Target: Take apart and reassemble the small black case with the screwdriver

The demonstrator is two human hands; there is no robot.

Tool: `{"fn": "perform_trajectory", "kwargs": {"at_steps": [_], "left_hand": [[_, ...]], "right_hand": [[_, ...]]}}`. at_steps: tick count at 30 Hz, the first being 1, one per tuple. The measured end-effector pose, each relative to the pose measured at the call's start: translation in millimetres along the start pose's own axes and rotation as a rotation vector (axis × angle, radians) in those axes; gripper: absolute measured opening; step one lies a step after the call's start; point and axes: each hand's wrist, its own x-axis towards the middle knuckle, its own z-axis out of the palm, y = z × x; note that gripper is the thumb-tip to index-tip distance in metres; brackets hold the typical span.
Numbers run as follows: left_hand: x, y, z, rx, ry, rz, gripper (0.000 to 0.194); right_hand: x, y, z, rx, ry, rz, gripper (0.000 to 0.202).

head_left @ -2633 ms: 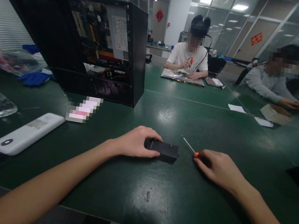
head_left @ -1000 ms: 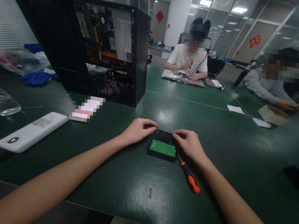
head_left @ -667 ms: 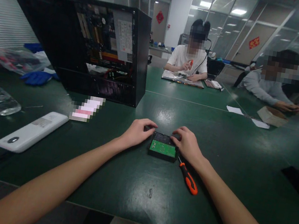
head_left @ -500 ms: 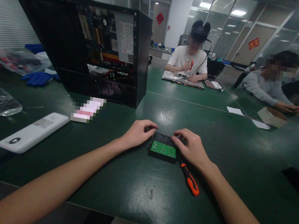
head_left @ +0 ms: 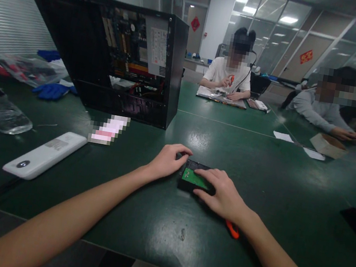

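Observation:
A black hard drive [head_left: 184,184] with a green circuit board facing up lies on the table in front of me. Over its right side is my right hand [head_left: 219,190], fingers across the board and thumb against the near edge, gripping it. My left hand [head_left: 168,159] rests by the far left corner of the drive, its fingers loosely curved with a small gap to the thumb; nothing shows between them. Beneath my right wrist pokes the orange handle end of a screwdriver [head_left: 232,229]; the rest of that tool is hidden.
An open black computer case [head_left: 178,74] stands at the back left. Left of me lie a white power bank [head_left: 46,155] with a black strap, a plastic bottle [head_left: 7,111] and blue gloves [head_left: 51,91]. Two co-workers sit across the table, near a small open box [head_left: 328,146].
My right hand has moved left and nearer, from the drive's far right corner onto its board, and now covers most of the screwdriver. My left hand stays by the corner. The view has shifted slightly.

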Motion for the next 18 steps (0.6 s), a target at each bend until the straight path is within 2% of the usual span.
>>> {"fn": "perform_trajectory", "kwargs": {"at_steps": [2, 4, 6, 8, 10, 14, 16, 18], "left_hand": [[0, 1, 0.1, 0.005, -0.01, 0.003, 0.019], [-1, 2, 0.1, 0.009, -0.014, 0.004, 0.019], [-1, 3, 0.2, 0.009, -0.015, 0.007, 0.019], [-2, 3, 0.5, 0.005, -0.015, 0.013, 0.018], [-2, 3, 1.3, 0.002, -0.022, 0.022, 0.019], [-3, 1, 3.8, 0.005, -0.036, 0.049, 0.018], [-3, 1, 4.9, 0.004, -0.043, 0.065, 0.018], [-3, 1, 5.8, 0.004, -0.048, 0.078, 0.019]], "right_hand": [[-1, 3, -10, 0.049, 0.091, 0.042, 0.043], [-5, 17, -29, 0.086, 0.207, 0.122, 0.047], [-14, 43, -58, 0.042, 0.318, 0.272, 0.059], [-28, 79, -95, -0.115, 0.385, 0.52, 0.072], [-47, 119, -136, -0.292, 0.394, 0.772, 0.074], [-101, 195, -212, -0.467, 0.42, 1.077, 0.076], [-133, 231, -235, -0.616, 0.327, 1.283, 0.074], [-166, 264, -244, -0.67, 0.295, 1.36, 0.072]]}}
